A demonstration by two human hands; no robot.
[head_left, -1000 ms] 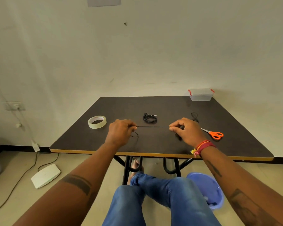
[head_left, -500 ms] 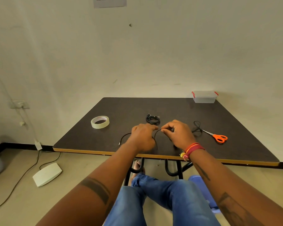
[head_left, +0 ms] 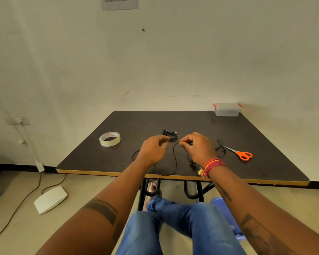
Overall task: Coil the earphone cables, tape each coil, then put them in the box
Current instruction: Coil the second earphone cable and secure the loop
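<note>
From the head view, both hands hover above the near middle of the dark counter (head_left: 191, 122). The right hand (head_left: 199, 147) pinches a black earphone cable (head_left: 175, 159) between thumb and forefinger; the cable drops in a loop to the near edge. The left hand (head_left: 153, 148) has curled fingers by the same cable, but whether they grip it cannot be told. A coiled cable (head_left: 170, 134) lies just beyond the hands. A tape roll (head_left: 110, 139) sits toward the left edge, orange scissors (head_left: 242, 154) toward the right, the clear box (head_left: 227, 109) at the far right corner.
</note>
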